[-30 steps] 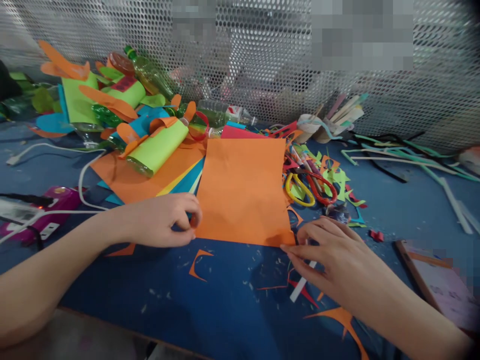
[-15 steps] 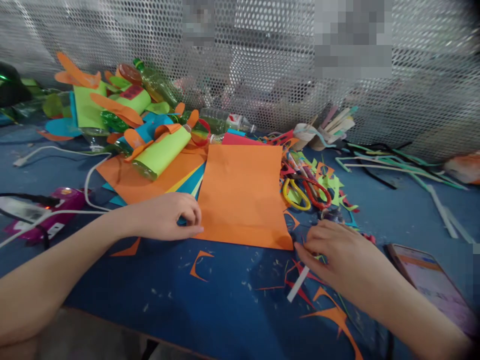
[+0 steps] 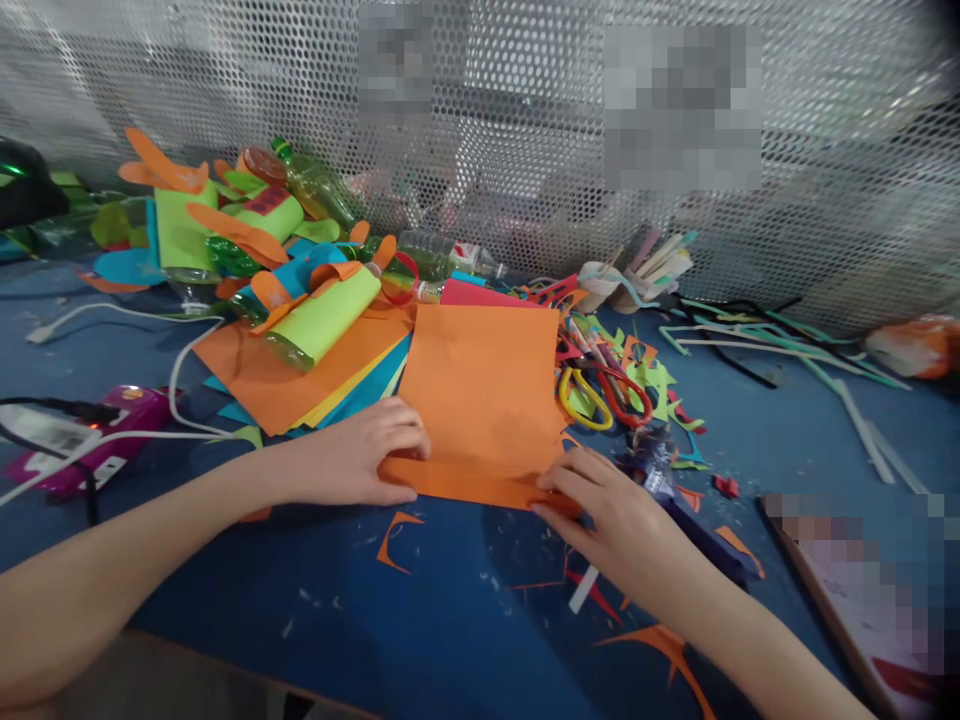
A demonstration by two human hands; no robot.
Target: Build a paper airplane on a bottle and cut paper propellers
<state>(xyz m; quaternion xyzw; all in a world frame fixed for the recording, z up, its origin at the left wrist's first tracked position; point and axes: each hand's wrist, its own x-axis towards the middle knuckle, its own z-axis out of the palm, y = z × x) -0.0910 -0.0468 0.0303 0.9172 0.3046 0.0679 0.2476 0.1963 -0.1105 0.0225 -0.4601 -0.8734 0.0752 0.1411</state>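
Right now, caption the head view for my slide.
Left hand and right hand at near corners of an orange sheet, scissors beside it.

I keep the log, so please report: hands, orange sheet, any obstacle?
Left hand, right hand at near corners of orange sheet. Near edge looks folded. Yellow scissor loop close on right.

The left hand [image 3: 375,455] and right hand [image 3: 615,510] are bare, the 2 slim forearms [image 3: 172,535] uncovered.

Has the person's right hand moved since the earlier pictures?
Yes: the right hand has moved left over the orange sheet, closer to the C-shaped orange scrap on the table.
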